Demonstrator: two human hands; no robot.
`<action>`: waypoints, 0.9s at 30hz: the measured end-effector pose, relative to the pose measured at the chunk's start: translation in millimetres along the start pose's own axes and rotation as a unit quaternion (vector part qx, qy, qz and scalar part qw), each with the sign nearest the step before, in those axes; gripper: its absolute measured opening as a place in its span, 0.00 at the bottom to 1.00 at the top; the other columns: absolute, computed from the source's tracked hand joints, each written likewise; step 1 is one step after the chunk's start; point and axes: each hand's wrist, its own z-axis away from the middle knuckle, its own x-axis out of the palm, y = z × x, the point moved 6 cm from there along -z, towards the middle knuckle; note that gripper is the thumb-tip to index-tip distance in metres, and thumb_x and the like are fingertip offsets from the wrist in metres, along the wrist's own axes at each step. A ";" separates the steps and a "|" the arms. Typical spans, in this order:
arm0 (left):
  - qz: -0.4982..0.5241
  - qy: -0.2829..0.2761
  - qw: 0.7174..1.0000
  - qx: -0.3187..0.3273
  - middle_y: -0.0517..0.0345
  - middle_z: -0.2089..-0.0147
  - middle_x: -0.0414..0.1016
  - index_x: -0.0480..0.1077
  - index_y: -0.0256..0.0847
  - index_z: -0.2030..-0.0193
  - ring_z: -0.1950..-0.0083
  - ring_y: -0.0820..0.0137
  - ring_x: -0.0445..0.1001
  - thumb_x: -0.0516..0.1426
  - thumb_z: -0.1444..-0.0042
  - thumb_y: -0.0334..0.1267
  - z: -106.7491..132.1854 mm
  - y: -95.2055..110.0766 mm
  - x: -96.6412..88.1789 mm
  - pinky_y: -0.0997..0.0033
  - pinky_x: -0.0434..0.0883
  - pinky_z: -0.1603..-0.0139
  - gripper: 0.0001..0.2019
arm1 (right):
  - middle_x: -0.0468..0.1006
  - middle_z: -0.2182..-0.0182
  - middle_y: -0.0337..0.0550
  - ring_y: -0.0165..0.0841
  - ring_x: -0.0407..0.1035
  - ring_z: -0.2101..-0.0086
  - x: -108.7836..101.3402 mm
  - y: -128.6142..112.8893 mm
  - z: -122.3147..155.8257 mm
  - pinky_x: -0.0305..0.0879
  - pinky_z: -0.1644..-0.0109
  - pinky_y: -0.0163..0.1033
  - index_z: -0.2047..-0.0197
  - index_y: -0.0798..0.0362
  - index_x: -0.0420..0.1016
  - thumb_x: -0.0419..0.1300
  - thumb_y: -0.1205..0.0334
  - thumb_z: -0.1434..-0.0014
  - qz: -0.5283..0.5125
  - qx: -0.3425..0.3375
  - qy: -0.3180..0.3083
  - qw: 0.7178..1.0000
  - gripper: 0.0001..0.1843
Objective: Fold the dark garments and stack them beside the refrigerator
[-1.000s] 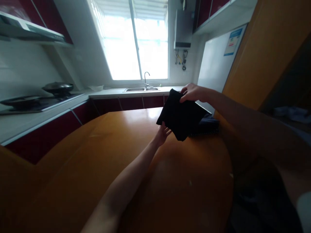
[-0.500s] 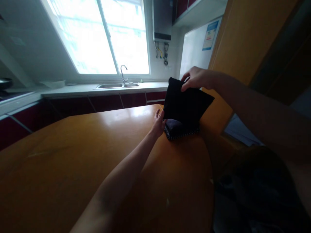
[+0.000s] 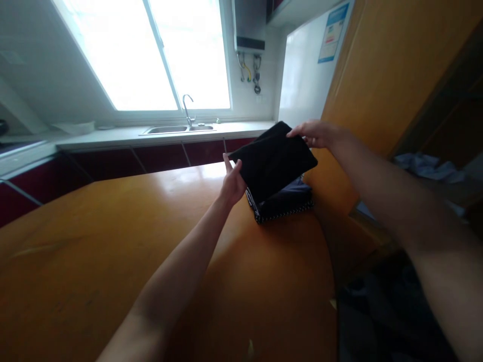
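A folded black cloth (image 3: 273, 158) was held above the orange table (image 3: 151, 241), pinched at opposite edges by the left hand (image 3: 232, 182) and right hand (image 3: 316, 134). It was judged soft, light and limp, best gripped at its edges, over a folded stack (image 3: 281, 201).

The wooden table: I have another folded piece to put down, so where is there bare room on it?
The table is bare left of the left arm, out toward the red cabinets, and between both arms nearer the camera. It is crowded at the far right corner, where both hands hold the black cloth over the folded stack.
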 end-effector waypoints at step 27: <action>-0.241 0.041 0.950 -0.195 0.49 0.56 0.80 0.58 0.37 0.28 0.69 0.74 0.77 0.55 0.46 0.16 -47.5 -70.8 -42.0 0.78 0.76 0.67 0.38 | 0.75 0.79 0.41 0.33 0.73 0.76 21.0 150.4 -42.7 0.72 0.71 0.35 0.66 0.61 0.74 0.67 0.70 0.42 0.061 0.140 0.084 0.985 0.05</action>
